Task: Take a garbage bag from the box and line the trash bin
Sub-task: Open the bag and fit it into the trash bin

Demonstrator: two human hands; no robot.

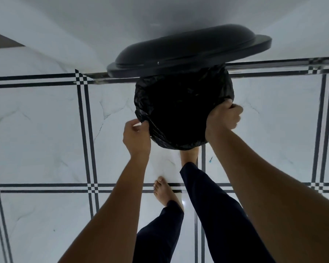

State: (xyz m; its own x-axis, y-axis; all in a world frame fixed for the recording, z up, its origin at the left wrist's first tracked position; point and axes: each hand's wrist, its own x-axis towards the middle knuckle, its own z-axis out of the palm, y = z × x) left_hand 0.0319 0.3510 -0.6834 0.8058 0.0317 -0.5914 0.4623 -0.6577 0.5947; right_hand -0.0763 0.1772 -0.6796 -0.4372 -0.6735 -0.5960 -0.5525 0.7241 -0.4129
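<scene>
I see the round black trash bin (184,114), lid up, its rim wrapped by the thin black plastic garbage bag (141,103): light, limp, tearable. My 2 hands pinch its folded edge: left hand (136,136), right hand (224,118).

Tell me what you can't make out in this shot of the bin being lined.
Head view only:
- Inside of the garbage bag: too dark to see.
- Trash bin body: wrapped by the bag, so hidden.
- Right foot: toes hidden behind the bag.
- Left hand and right hand fingertips: curled into the bag.
</scene>
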